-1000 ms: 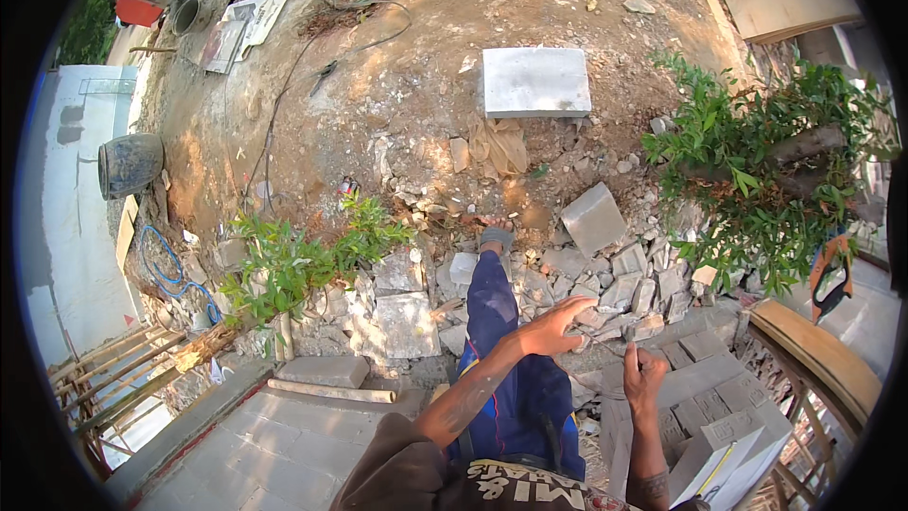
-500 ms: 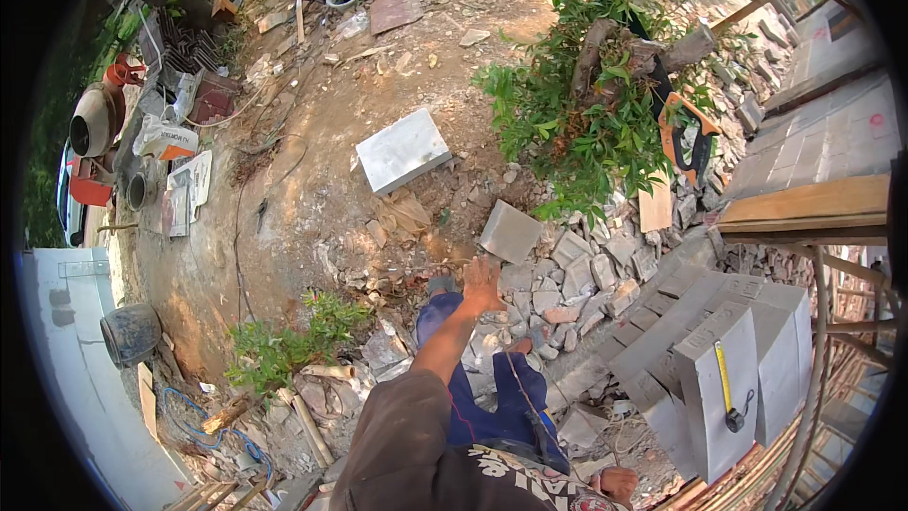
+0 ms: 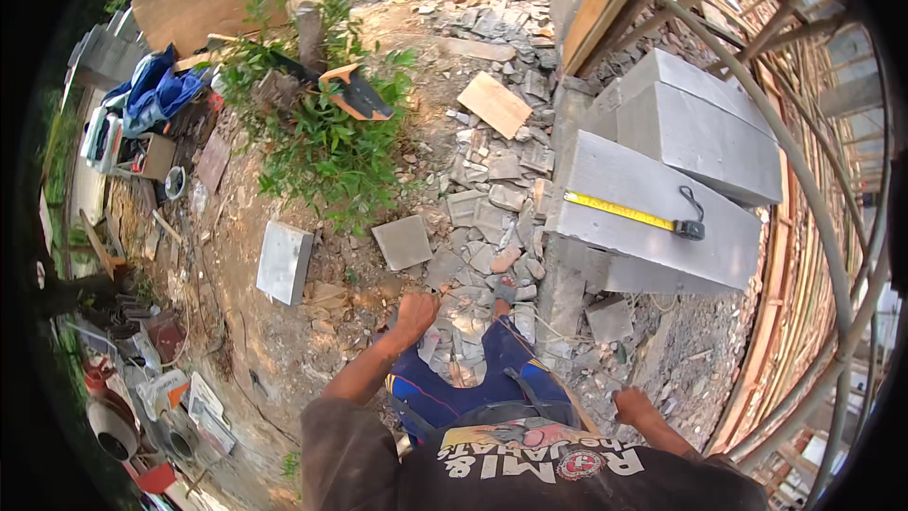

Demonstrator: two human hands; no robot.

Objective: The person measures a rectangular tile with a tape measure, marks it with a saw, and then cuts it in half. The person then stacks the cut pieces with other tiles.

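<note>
Across the rubble-strewn ground (image 3: pixel 681 360), the step in hand is judged to be a change of footing, with nothing visibly gripped; the next move, if it is a reach, calls for both feet to be planted firmly first, since loose pieces could tip. To the right, the stack of grey blocks (image 3: pixel 700 137) forms the main fixed boundary: its near edge and corners face the working side, and long timbers (image 3: pixel 780 308) limit clearance beyond it. Ahead and to the left, the leafy shrub (image 3: pixel 326 170) restricts passage; the widest open room appears to be the earth on the left, interrupted by the pale block (image 3: pixel 279 260). The plywood board (image 3: pixel 495 105) lies on the rubble farther ahead. The hand saw (image 3: pixel 357 95) sits among the shrub's branches, orange-and-black handle outward. The grey slab (image 3: pixel 402 242) lies just ahead of the left hand (image 3: pixel 416 314), not touching it; allow for its corners. The concrete chunk (image 3: pixel 610 319) lies ahead of the right hand (image 3: pixel 632 406), near the foot of the stack. Both hands are narrow, fingers curled inward (whether either encloses something small cannot be told). The tape measure (image 3: pixel 689 228) rests on top of the stack, yellow blade extended, apart from both hands; keep sleeves off the blade.
</note>
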